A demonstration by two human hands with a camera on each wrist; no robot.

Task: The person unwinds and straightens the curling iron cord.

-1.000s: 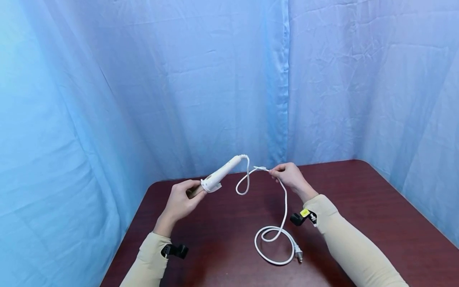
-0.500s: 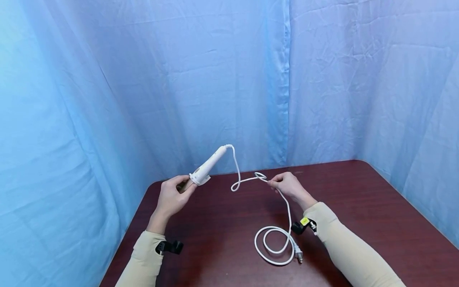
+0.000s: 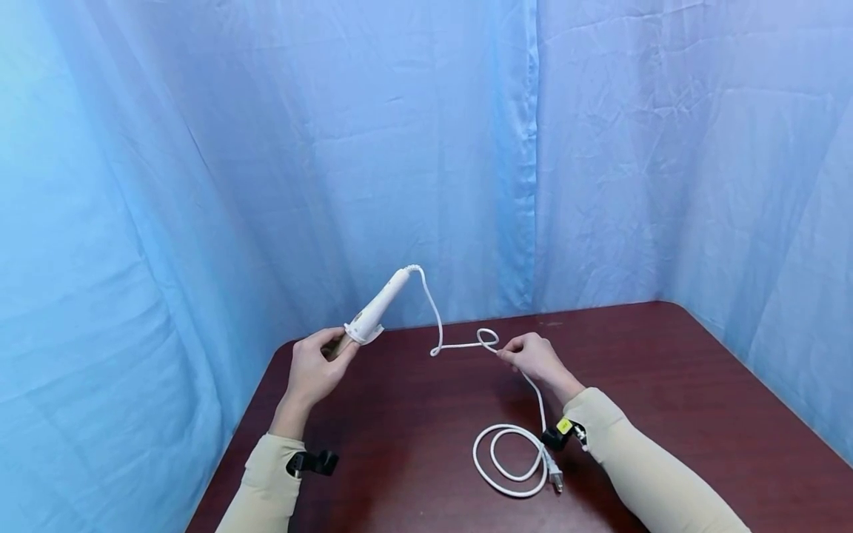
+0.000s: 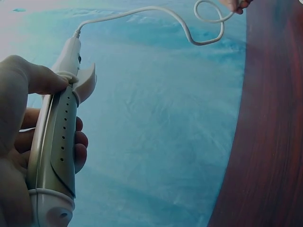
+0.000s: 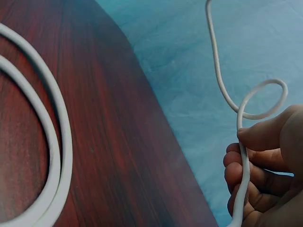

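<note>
My left hand (image 3: 313,370) grips the barrel end of a white corded styling iron (image 3: 377,309), held tilted up above the table's far left; the left wrist view shows my fingers curled round its vented barrel (image 4: 57,137). A white cord (image 3: 436,326) runs from the handle's top, makes a small loop (image 3: 488,340), and passes into my right hand (image 3: 533,357), which pinches the cord (image 5: 242,156) between thumb and fingers. Below that hand the cord drops to a coil (image 3: 509,459) lying on the table, ending in a plug (image 3: 554,474).
The dark red-brown wooden table (image 3: 666,385) is enclosed by blue cloth curtains (image 3: 400,148) at the back and both sides. Black wrist camera mounts (image 3: 313,463) sit on both sleeves.
My left hand has lifted the iron up and to the left. My right hand has moved down and nearer with the cord, and the hanging loop between the hands has tightened into a small one.
</note>
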